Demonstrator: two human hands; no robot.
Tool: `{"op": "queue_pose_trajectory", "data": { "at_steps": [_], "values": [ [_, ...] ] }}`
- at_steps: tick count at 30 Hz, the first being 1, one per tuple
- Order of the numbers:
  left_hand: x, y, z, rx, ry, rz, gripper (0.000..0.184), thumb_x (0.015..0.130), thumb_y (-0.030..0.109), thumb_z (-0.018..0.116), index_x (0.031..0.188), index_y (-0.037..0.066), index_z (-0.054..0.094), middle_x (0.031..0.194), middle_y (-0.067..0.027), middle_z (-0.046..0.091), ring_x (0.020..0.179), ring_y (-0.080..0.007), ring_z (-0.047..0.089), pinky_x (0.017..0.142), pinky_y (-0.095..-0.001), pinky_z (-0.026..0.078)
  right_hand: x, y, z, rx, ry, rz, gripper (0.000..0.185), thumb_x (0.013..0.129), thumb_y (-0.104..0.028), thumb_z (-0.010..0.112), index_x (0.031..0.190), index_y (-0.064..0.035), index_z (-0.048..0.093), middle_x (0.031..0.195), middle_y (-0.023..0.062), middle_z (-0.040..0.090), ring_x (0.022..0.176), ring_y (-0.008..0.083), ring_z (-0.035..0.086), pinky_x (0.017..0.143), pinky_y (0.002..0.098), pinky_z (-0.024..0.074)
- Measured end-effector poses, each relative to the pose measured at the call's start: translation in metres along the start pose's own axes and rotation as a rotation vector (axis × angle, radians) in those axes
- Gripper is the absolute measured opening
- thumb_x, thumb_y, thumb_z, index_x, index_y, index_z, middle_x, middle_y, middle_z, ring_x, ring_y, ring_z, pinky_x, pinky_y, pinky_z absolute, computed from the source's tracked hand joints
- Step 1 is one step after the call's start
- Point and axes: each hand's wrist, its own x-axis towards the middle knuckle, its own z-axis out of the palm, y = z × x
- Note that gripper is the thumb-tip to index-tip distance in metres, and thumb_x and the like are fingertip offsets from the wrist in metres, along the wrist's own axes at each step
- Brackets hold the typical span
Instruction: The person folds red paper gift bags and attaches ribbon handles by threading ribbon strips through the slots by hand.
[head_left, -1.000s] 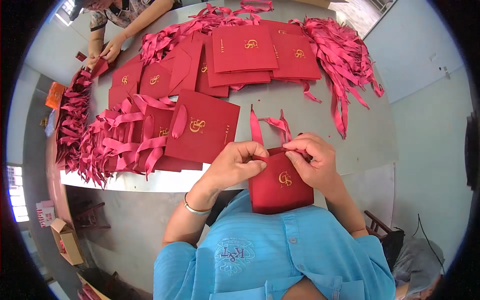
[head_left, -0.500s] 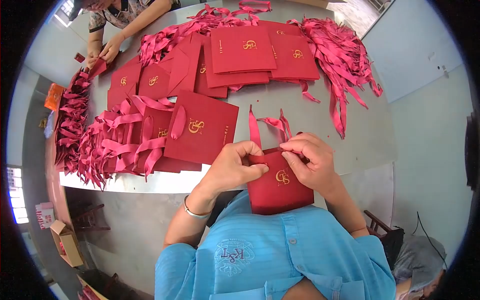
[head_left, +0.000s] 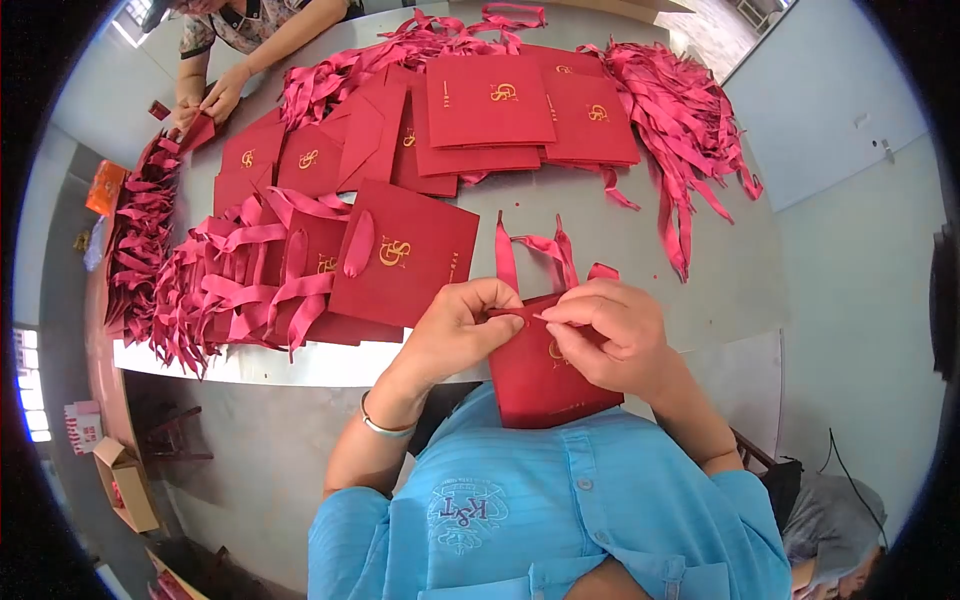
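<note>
A small red paper bag [head_left: 545, 385] with a gold monogram is held upright against my blue shirt. My left hand [head_left: 455, 335] is closed on the left of its top edge, thumb in front. My right hand [head_left: 615, 335] is in a pinch at the front of the bag, near the top edge, and partly covers the monogram. A small pale tip shows at its fingertips, and a piece of pink ribbon [head_left: 604, 271] stands up behind its fingers. Just beyond the bag, more pink ribbon [head_left: 540, 245] lies on the table.
Flat red bags [head_left: 490, 100] are stacked across the table [head_left: 720, 290]. Bags with ribbon handles [head_left: 250, 270] crowd the left side. A heap of loose ribbons [head_left: 685, 130] hangs at the right. At the far left, another person's hands [head_left: 215, 100] work on a red bag.
My right hand has moved left and slightly down along the bag's top, now close to my left thumb, covering more of the monogram. The bag has shifted slightly left.
</note>
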Motion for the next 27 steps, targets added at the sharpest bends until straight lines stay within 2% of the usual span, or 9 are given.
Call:
{"op": "queue_pose_trajectory", "data": {
  "at_steps": [5, 16, 18, 19, 22, 23, 24, 26, 27],
  "values": [
    [0.000, 0.003, 0.000, 0.049, 0.006, -0.014, 0.005, 0.087, -0.001, 0.061, 0.091, 0.001, 0.061, 0.079, 0.0062, 0.056, 0.068, 0.0004, 0.047, 0.056, -0.0168, 0.037, -0.001, 0.002, 0.007, -0.018, -0.053, -0.026, 0.015, 0.066, 0.000, 0.072, 0.078, -0.0061, 0.064, 0.074, 0.0064, 0.064, 0.062, 0.0214, 0.063, 0.052, 0.0312, 0.0503],
    [0.000, 0.008, 0.003, 0.082, -0.007, -0.039, 0.006, 0.088, -0.002, 0.058, 0.093, 0.001, 0.061, 0.080, 0.0059, 0.057, 0.070, -0.0008, 0.049, 0.058, -0.0181, 0.039, -0.001, -0.002, 0.005, -0.086, -0.093, 0.012, 0.015, 0.064, 0.003, 0.069, 0.073, -0.0062, 0.061, 0.068, 0.0060, 0.060, 0.057, 0.0212, 0.059, 0.049, 0.0323, 0.0478],
    [0.001, 0.005, 0.006, 0.149, 0.032, 0.054, 0.005, 0.088, 0.000, 0.058, 0.091, 0.001, 0.062, 0.078, 0.0063, 0.057, 0.069, -0.0015, 0.049, 0.058, -0.0195, 0.040, -0.002, -0.003, 0.004, -0.095, -0.096, 0.003, 0.015, 0.064, 0.003, 0.068, 0.074, -0.0055, 0.061, 0.069, 0.0064, 0.061, 0.056, 0.0200, 0.059, 0.048, 0.0311, 0.0467],
    [0.001, 0.007, 0.007, 0.355, 0.062, 0.097, 0.004, 0.087, 0.003, 0.060, 0.090, 0.001, 0.063, 0.076, 0.0056, 0.057, 0.068, -0.0022, 0.049, 0.057, -0.0209, 0.041, -0.003, -0.004, 0.004, -0.150, -0.156, -0.015, 0.013, 0.065, 0.001, 0.068, 0.073, -0.0060, 0.060, 0.070, 0.0064, 0.060, 0.058, 0.0209, 0.059, 0.049, 0.0322, 0.0477],
    [0.004, 0.009, 0.011, 0.437, 0.108, 0.158, 0.007, 0.086, 0.006, 0.061, 0.084, 0.002, 0.067, 0.071, 0.0049, 0.058, 0.066, -0.0032, 0.051, 0.055, -0.0223, 0.042, -0.004, -0.005, 0.002, -0.318, -0.284, -0.061, 0.004, 0.070, -0.007, 0.062, 0.073, -0.0066, 0.060, 0.072, 0.0073, 0.057, 0.064, 0.0235, 0.060, 0.055, 0.0353, 0.0508],
    [0.003, 0.012, 0.010, 0.467, 0.119, 0.066, 0.007, 0.086, 0.006, 0.062, 0.087, 0.001, 0.067, 0.071, 0.0041, 0.059, 0.065, -0.0041, 0.052, 0.055, -0.0223, 0.043, -0.001, -0.008, 0.003, -0.364, -0.299, -0.071, 0.003, 0.071, -0.008, 0.060, 0.074, -0.0061, 0.061, 0.072, 0.0078, 0.057, 0.064, 0.0238, 0.060, 0.055, 0.0354, 0.0513],
    [0.002, 0.020, 0.014, 0.352, 0.129, 0.024, 0.007, 0.087, 0.006, 0.062, 0.088, 0.000, 0.067, 0.072, 0.0030, 0.061, 0.065, -0.0050, 0.054, 0.055, -0.0225, 0.044, 0.000, -0.012, 0.004, -0.396, -0.323, -0.072, 0.005, 0.072, -0.008, 0.058, 0.075, -0.0056, 0.062, 0.072, 0.0083, 0.057, 0.064, 0.0240, 0.060, 0.055, 0.0354, 0.0517],
    [0.002, 0.012, 0.009, 0.308, 0.100, -0.016, 0.006, 0.086, 0.002, 0.061, 0.090, -0.002, 0.063, 0.078, -0.0001, 0.064, 0.073, -0.0052, 0.056, 0.064, -0.0216, 0.047, -0.003, -0.014, 0.017, -0.470, -0.369, 0.012, 0.010, 0.075, -0.007, 0.056, 0.080, -0.0036, 0.063, 0.073, 0.0101, 0.059, 0.067, 0.0256, 0.063, 0.056, 0.0360, 0.0522],
    [0.003, 0.011, 0.009, 0.321, 0.091, -0.002, 0.006, 0.086, 0.001, 0.062, 0.090, -0.002, 0.064, 0.078, -0.0003, 0.064, 0.073, -0.0055, 0.056, 0.064, -0.0214, 0.047, -0.001, -0.016, 0.018, -0.482, -0.337, 0.016, 0.010, 0.075, -0.007, 0.056, 0.080, -0.0036, 0.063, 0.073, 0.0101, 0.059, 0.067, 0.0256, 0.063, 0.056, 0.0360, 0.0522]
  ]
}}
